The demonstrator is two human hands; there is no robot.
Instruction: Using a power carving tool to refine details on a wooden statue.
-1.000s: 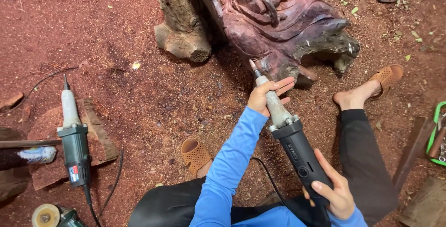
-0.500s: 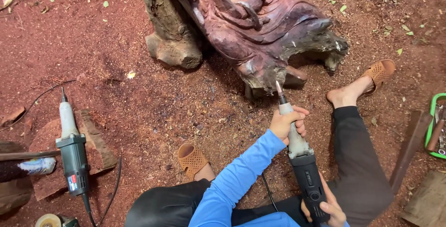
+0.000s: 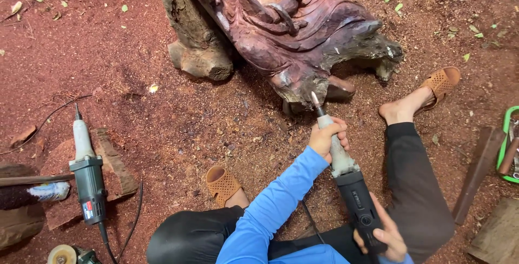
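— On the sawdust ground, where is open room?
— Left of the carved wood sculpture [image 3: 292, 26], up to a spare grinder [image 3: 89, 180] near the left edge.
— And the hands?
— Left hand [image 3: 327, 137] is wrapped around the die grinder [image 3: 346, 180] neck; right hand [image 3: 386, 237] clasps its black body. Its tip touches the sculpture's lower edge.

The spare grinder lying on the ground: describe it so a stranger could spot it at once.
Start at the big reddish carved wood sculpture at the top, then go down and left across the red sawdust to the flat wood slab. The spare grinder lies there, nobody touching it: pale nose up, dark green body, cord trailing down. The other grinder is black and held in both hands.
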